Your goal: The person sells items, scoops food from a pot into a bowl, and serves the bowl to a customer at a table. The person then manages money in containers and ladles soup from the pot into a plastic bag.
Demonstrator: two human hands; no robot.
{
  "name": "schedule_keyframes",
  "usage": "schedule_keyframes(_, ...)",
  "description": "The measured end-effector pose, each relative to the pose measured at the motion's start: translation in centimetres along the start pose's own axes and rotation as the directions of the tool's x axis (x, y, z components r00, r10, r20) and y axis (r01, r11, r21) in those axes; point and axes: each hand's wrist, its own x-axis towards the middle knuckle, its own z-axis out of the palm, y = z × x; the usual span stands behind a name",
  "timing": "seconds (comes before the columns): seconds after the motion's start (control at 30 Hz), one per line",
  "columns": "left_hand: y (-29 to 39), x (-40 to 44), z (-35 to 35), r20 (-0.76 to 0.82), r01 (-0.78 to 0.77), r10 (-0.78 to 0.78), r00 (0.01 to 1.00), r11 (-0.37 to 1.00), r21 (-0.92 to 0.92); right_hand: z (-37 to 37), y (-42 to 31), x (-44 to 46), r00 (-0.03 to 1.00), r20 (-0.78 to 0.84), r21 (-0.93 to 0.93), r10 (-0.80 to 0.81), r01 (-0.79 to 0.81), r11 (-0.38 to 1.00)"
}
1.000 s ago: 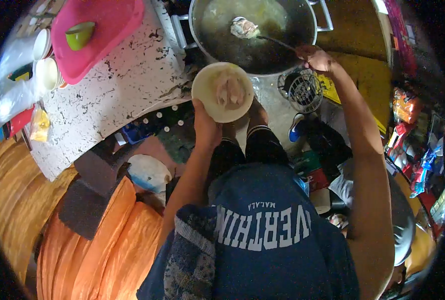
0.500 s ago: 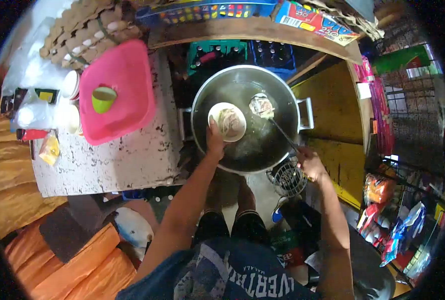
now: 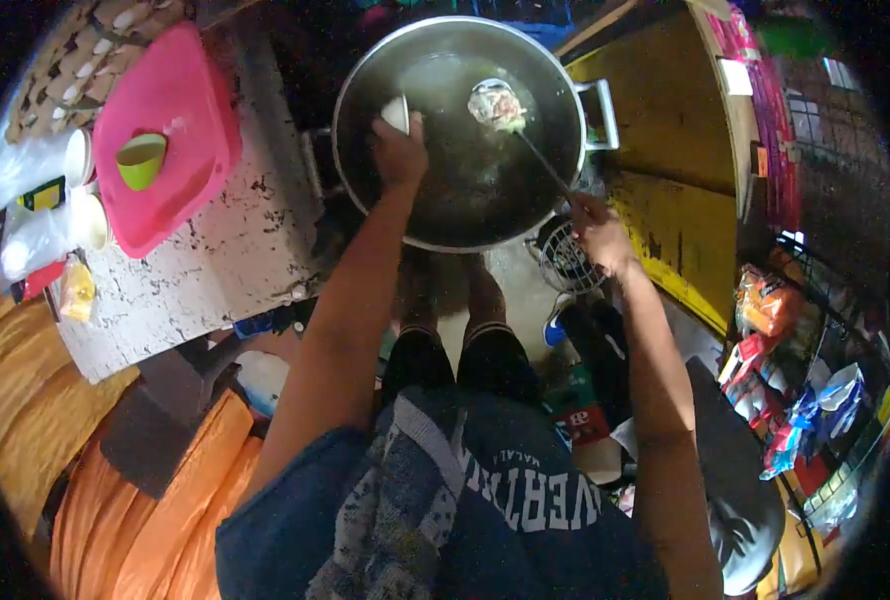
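Note:
My left hand [image 3: 400,155] grips a white bowl [image 3: 396,114] over the left part of a large metal pot [image 3: 452,244]. The bowl is tilted steeply, and its contents are hidden. In my right hand [image 3: 601,236] is the handle of a ladle [image 3: 542,160], which reaches over the pot from the right. Pieces of pale and dark food [image 3: 496,105] lie in the ladle's head, above cloudy liquid [image 3: 455,185] in the pot.
To the left, a pink tray [image 3: 180,150] with a green cup [image 3: 141,161] stands on a white worn table [image 3: 215,270]. White bowls [image 3: 89,218] are stacked beside it. A wire-guarded round object [image 3: 568,258] is below the pot's right side. Yellow panels [image 3: 670,225] stand right.
The bowl went from in front of the pot to above it and has tipped from nearly level to steep. The ladle remains over the pot with food in it. The view has shifted.

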Motion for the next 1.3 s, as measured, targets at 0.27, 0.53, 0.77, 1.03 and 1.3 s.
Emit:
schedule_keyframes(0.27,5.4,-1.7,-1.9,-0.029,0.16,-0.169,0.985,0.967,-0.198,1.7,-6.0,-3.2,0.99,-0.111,-0.067,-0.085,0.077,0.995)
schedule_keyframes(0.53,7.4,-3.3,-2.2,0.625,0.711,-0.339,0.703,0.33,-0.621,9.5,-9.0,-8.1,0.923,-0.28,-0.345,-0.264,0.16,0.925)
schedule_keyframes(0.77,5.7,-3.1,-4.4,0.608,0.62,-0.129,0.783,0.09,-0.78,10.1,-10.8,-13.1,0.949,-0.244,-0.261,-0.202,0.136,0.956)
schedule_keyframes(1.03,5.1,-2.9,-7.3,0.588,0.585,0.032,0.808,0.079,-0.807,5.3,-10.5,-16.4,0.936,-0.296,-0.065,-0.191,0.179,0.982)
schedule_keyframes(1.3,5.0,-5.0,-11.8,0.509,0.502,0.035,0.86,0.123,-0.856,2.5,-6.9,-6.2,0.96,-0.269,-0.302,0.081,-0.164,0.939)
